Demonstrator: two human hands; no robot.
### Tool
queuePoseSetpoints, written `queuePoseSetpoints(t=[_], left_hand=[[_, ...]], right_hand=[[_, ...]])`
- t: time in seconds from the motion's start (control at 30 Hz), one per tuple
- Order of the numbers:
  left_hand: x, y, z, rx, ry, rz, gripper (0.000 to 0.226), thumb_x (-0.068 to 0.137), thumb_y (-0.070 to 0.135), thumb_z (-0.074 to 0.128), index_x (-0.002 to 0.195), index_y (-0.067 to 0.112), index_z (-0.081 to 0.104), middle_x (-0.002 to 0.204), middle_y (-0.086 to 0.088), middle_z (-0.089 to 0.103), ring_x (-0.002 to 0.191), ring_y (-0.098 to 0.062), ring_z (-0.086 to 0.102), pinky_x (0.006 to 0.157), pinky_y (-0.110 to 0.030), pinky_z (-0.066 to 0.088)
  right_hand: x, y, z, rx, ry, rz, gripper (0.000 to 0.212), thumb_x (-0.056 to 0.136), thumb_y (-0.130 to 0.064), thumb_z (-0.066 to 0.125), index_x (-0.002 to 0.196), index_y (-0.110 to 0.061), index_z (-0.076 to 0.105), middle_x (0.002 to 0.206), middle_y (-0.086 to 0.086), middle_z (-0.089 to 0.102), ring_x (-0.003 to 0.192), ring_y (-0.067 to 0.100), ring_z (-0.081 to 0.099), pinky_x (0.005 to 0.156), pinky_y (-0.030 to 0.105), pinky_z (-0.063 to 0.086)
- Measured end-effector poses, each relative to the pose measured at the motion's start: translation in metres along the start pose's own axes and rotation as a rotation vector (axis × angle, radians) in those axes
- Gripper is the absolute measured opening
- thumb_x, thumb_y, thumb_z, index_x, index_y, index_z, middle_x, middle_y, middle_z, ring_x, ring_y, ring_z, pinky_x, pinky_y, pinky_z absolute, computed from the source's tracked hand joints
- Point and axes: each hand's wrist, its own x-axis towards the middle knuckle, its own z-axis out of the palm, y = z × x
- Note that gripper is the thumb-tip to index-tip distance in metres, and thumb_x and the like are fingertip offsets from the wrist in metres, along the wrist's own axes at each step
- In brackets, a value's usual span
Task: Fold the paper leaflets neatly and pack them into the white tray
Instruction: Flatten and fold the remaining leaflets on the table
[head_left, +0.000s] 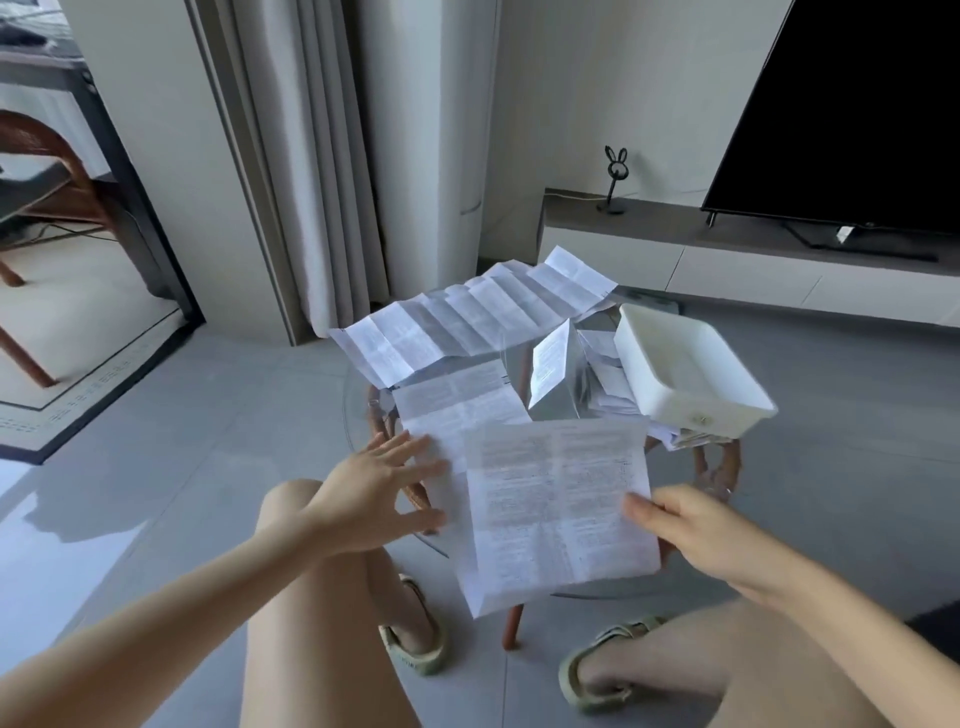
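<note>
The left hand is held open with its fingers straight and spread, its fingertips at the left edge of the sheets; whether they press on the paper cannot be told. The right hand is closed in a pinch on the right edge of the held leaflet, thumb on top, the other fingers hidden beneath. All the paper is carried on a round glass bench. The long leaflet is spread across its far side, creased into many panels and fully unfolded. The held leaflet, nearest the person, is lifted off the glass and overhangs the near rim. The white tray is set at the right of the bench, partly on loose papers, and nothing is seen inside it. A flat leaflet is partly covered by the held one, and a standing leaflet, half folded, is propped just beside the tray. The paper is judged very light, thin and limp: it is expected to sag when held by one edge, to slide on glass and to tear or crumple if tugged. It is best taken at opposite edges and folded along the creases already in it.
</note>
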Motion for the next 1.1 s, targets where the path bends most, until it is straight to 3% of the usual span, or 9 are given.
queuePoseSetpoints(t=[0.1,0.23,0.4,0.53,0.63,0.7,0.77,0.9,1.1], left_hand=[[-0.004,0.007,0.003,0.017,0.091,0.103,0.081,0.078,0.087,0.016,0.133,0.04,0.053,0.148,0.001,0.041,0.141,-0.018,0.03,0.117,-0.041,0.006],[-0.008,0.014,0.01,0.009,0.12,0.255,0.055,0.087,0.075,0.034,0.123,0.043,0.06,0.146,0.005,0.044,0.138,-0.015,0.034,0.115,-0.053,0.017],[-0.008,0.002,0.009,-0.214,0.098,0.375,0.03,0.093,0.049,0.054,0.117,0.037,0.067,0.143,0.023,0.044,0.141,-0.001,0.027,0.119,-0.038,0.014],[-0.011,-0.005,0.003,-0.434,0.163,0.16,0.021,0.09,0.036,0.061,0.093,0.023,0.078,0.109,0.023,0.068,0.114,0.01,0.054,0.106,-0.027,0.04],[-0.001,-0.002,-0.013,-0.392,0.314,-0.175,0.041,0.087,0.046,0.051,0.079,0.014,0.074,0.082,0.006,0.072,0.082,-0.011,0.066,0.076,-0.031,0.049],[0.019,-0.001,-0.02,-0.377,0.314,-0.315,0.03,0.094,0.032,0.055,0.079,0.011,0.069,0.081,0.005,0.069,0.082,-0.017,0.064,0.07,-0.028,0.044],[0.04,0.004,-0.025,-0.335,0.257,-0.331,0.02,0.095,0.029,0.056,0.094,0.014,0.069,0.092,0.007,0.066,0.089,-0.014,0.061,0.071,-0.025,0.04],[0.074,0.013,-0.027,-0.31,0.093,-0.324,0.034,0.094,0.032,0.058,0.119,0.01,0.064,0.114,-0.003,0.066,0.103,-0.018,0.06,0.086,-0.028,0.046],[0.094,0.014,-0.026,-0.368,-0.013,-0.298,0.021,0.09,0.029,0.065,0.095,0.011,0.073,0.092,-0.001,0.072,0.084,-0.016,0.066,0.08,-0.031,0.054]], right_hand=[[0.014,0.003,-0.003,0.032,0.076,-0.008,0.024,0.092,-0.027,0.056,0.1,-0.009,0.068,0.096,-0.003,0.074,0.092,0.01,0.069,0.078,0.023,0.053],[0.047,0.0,0.003,-0.124,0.194,-0.007,0.029,0.092,-0.029,0.061,0.095,0.0,0.064,0.099,0.023,0.067,0.092,0.038,0.064,0.086,0.054,0.051],[0.085,-0.012,0.023,-0.195,0.17,0.038,0.028,0.093,-0.021,0.056,0.075,0.001,0.056,0.075,0.018,0.063,0.066,0.034,0.059,0.065,0.04,0.049],[0.101,-0.008,0.037,-0.364,0.191,0.061,0.042,0.088,-0.014,0.054,0.058,-0.017,0.025,0.055,0.0,0.027,0.05,0.014,0.025,0.053,0.028,0.018],[0.098,-0.01,0.044,-0.498,0.221,0.019,0.041,0.087,-0.014,0.053,0.06,-0.017,0.022,0.056,-0.001,0.022,0.049,0.014,0.021,0.051,0.029,0.014],[0.098,-0.011,0.047,-0.552,0.239,0.004,0.042,0.086,-0.014,0.053,0.06,-0.017,0.02,0.057,-0.001,0.02,0.051,0.014,0.02,0.051,0.03,0.013],[0.098,-0.013,0.05,-0.558,0.265,0.004,0.042,0.084,-0.014,0.054,0.06,-0.017,0.02,0.057,0.0,0.02,0.053,0.016,0.02,0.052,0.03,0.013],[0.102,-0.008,0.052,-0.541,0.301,0.026,0.042,0.083,-0.014,0.054,0.059,-0.017,0.02,0.056,0.0,0.019,0.053,0.016,0.021,0.057,0.029,0.016],[0.108,-0.005,0.054,-0.559,0.352,0.045,0.045,0.08,-0.013,0.055,0.055,-0.017,0.019,0.054,-0.003,0.02,0.052,0.014,0.02,0.057,0.029,0.014]])
